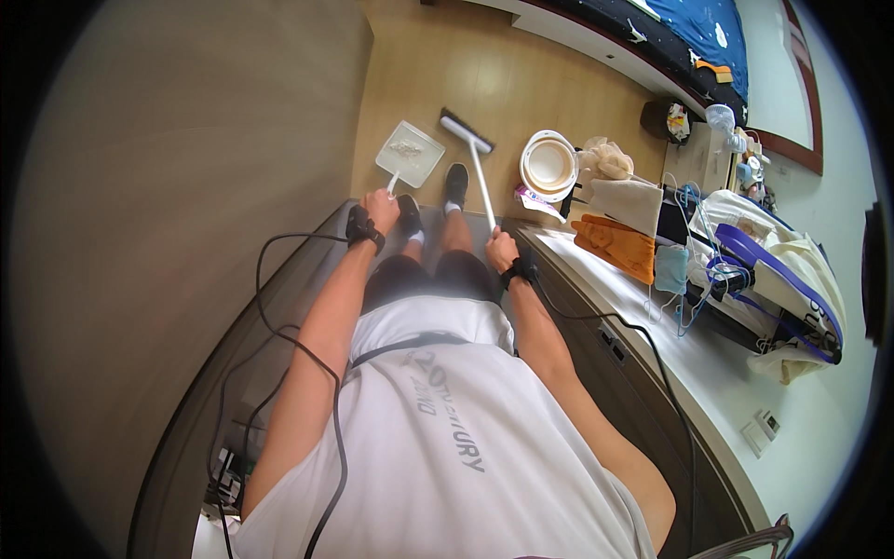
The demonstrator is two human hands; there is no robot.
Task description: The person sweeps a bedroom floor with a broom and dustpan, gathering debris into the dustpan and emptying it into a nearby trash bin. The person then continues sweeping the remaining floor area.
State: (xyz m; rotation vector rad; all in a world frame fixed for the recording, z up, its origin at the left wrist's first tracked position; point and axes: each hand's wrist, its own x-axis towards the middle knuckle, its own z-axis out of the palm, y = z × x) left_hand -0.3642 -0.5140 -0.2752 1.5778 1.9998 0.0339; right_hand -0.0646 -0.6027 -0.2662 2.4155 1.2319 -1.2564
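My left hand (380, 211) is wrapped round the short handle of a white dustpan (424, 166), whose pan rests on or just above the floor. Some pale debris (406, 147) lies in the pan. The long white handle of a broom (480, 182) is gripped in my right hand (502, 250). Its wide head with dark bristles (467, 130) is down at the floor, right of the dustpan and apart from it. My shoes (455, 186) stand just behind these tools. Both wrists wear black bands with cables.
White basins (549, 166) are stacked to the right, with a pink and white packet (538, 202) beside them. Hanging cloths (613, 247) and bags (782, 270) crowd the right side. A dark bin (665, 121) stands by the bed (689, 37). A tall brown panel (186, 186) bounds the left.
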